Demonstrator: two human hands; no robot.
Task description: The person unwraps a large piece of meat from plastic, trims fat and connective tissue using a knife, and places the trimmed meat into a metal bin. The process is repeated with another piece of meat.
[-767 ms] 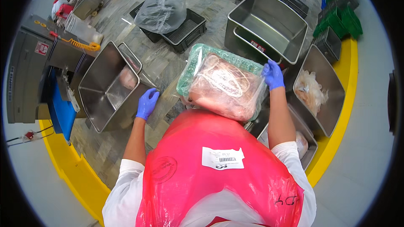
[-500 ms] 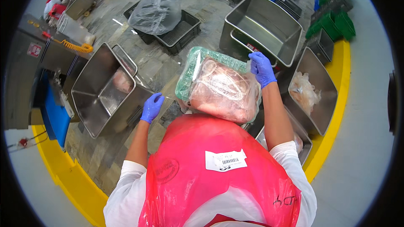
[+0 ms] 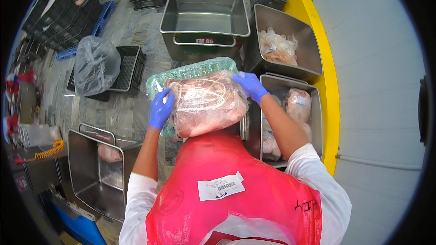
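A clear plastic bag of pink meat (image 3: 206, 113) sits in front of my body, with thin white loops showing on its top. Under and behind it is a green crate (image 3: 194, 70) covered in clear plastic. At the bag's left edge my left hand (image 3: 161, 110) is closed, its fingertips pinching the plastic. My right hand (image 3: 250, 86) grips the bag's upper right corner. What holds the crate up from below is hidden by the bag and my red apron (image 3: 181, 172).
Ahead stands a steel bin (image 3: 204, 47). On the right, one steel bin (image 3: 309, 45) holds crumpled plastic and another (image 3: 318, 122) holds bagged meat. At lower left, a steel bin (image 3: 84, 181) contains a piece of meat. A yellow kerb (image 3: 335, 127) runs along the white wall.
My left hand has come from apart to the bag's left edge. My right hand stays at its right corner. The view has turned right, and the bag lies further left in it.
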